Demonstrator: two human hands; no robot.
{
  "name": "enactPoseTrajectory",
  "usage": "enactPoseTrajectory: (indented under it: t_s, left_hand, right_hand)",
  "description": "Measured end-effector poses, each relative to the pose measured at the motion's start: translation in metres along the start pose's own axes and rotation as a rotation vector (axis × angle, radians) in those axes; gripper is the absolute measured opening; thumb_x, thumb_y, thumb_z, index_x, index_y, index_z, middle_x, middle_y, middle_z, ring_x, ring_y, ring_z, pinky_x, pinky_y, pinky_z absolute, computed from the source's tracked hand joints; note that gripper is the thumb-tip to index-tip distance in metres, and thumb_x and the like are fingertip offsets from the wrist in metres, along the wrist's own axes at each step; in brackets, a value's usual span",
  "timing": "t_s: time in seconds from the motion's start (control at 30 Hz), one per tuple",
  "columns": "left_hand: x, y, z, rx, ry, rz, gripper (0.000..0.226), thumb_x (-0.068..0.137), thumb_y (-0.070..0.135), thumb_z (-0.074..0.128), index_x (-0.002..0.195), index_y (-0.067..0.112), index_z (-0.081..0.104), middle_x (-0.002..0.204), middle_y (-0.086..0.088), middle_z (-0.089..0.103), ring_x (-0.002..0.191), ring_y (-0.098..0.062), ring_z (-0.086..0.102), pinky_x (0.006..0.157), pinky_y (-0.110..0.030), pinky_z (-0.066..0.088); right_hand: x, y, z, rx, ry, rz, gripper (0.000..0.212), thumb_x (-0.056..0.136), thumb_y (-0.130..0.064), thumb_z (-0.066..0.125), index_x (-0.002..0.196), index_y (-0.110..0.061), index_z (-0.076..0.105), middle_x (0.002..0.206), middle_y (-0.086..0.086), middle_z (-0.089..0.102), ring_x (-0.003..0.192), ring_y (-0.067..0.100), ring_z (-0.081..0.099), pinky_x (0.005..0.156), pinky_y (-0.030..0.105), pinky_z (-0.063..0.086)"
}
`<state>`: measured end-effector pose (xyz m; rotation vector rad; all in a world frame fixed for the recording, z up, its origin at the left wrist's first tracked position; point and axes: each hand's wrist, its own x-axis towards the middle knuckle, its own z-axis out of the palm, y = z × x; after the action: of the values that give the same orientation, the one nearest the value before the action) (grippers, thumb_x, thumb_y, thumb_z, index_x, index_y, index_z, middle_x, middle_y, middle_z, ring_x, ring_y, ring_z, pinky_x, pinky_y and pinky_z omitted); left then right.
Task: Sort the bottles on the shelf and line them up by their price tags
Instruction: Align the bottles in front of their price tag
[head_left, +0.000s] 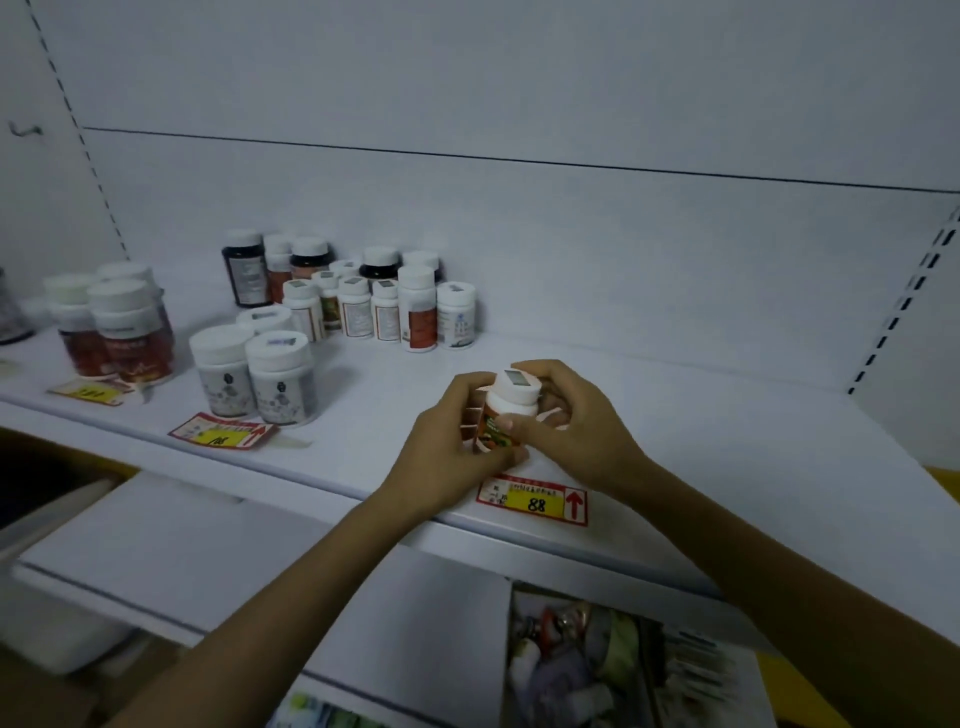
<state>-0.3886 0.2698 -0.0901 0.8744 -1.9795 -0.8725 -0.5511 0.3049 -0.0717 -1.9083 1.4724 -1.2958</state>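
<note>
L→R: red-label bottles (122, 338) grouped far left, behind a yellow tag (88, 393), prob already matched. Grey-label pair (257, 384) sits just behind 2nd tag (223, 432), same logic. Mixed cluster (358, 301) at back of shelf (727, 447) looks like unsorted stock, well apart from any tag. Left hand (452, 447) fingers curled round orange-label bottle (506, 410). Right hand (576, 421) wraps it from other side, thumb across label. Bottle upright, just behind 88 tag (535, 501), looks like it's being squared up to that tag. Cap sticker unreadable. Maybe more bottles behind fingers, can't tell.
</note>
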Motion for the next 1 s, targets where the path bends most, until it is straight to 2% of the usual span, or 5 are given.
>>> enactPoseTrajectory:
  t_s: [0.2,0.3,0.47,0.67,1.0]
  left_hand:
    - [0.001,-0.004,0.002,0.054,0.013,0.012,0.068,0.065,0.036,0.079,0.122,0.04,0.042,0.108,0.021,0.06,0.096,0.002,0.06,0.078,-0.019,0.053]
    - [0.001,-0.004,0.003,0.078,0.025,0.031,0.072,0.063,0.036,0.079,0.124,0.038,0.042,0.106,0.019,0.062,0.094,0.0,0.06,0.079,-0.023,0.054]
    - [-0.001,-0.002,0.003,0.082,0.055,0.078,0.066,0.064,0.032,0.078,0.12,0.036,0.044,0.104,0.021,0.061,0.093,0.002,0.058,0.075,-0.013,0.05]
    - [-0.003,-0.002,0.004,0.089,0.061,0.062,0.062,0.064,0.034,0.08,0.116,0.039,0.045,0.098,0.026,0.06,0.09,0.007,0.058,0.07,-0.007,0.048]
    - [-0.004,-0.001,0.003,0.061,-0.004,-0.002,0.055,0.071,0.035,0.076,0.118,0.037,0.047,0.105,0.026,0.058,0.096,0.007,0.057,0.076,-0.005,0.046]
  right_hand:
    - [-0.003,0.015,0.007,0.041,0.019,-0.009,0.048,0.079,-0.024,0.073,0.122,-0.018,0.052,0.112,-0.004,0.064,0.094,0.01,0.062,0.079,0.025,0.054]
    - [-0.004,0.013,0.007,0.035,0.035,-0.049,0.038,0.079,-0.022,0.073,0.112,-0.021,0.054,0.1,-0.013,0.061,0.085,0.002,0.06,0.074,0.019,0.052]
    - [-0.006,0.011,0.008,0.054,0.033,-0.049,0.042,0.074,-0.026,0.077,0.106,-0.019,0.05,0.098,-0.016,0.059,0.076,-0.003,0.058,0.065,0.007,0.047]
    - [-0.009,0.012,0.007,0.081,-0.008,-0.039,0.039,0.084,-0.023,0.067,0.118,-0.024,0.048,0.112,-0.01,0.059,0.094,0.006,0.06,0.08,0.017,0.051]
    - [-0.014,0.009,0.004,0.048,0.071,-0.047,0.029,0.086,-0.023,0.065,0.111,-0.026,0.051,0.103,-0.012,0.06,0.085,0.005,0.059,0.074,0.015,0.049]
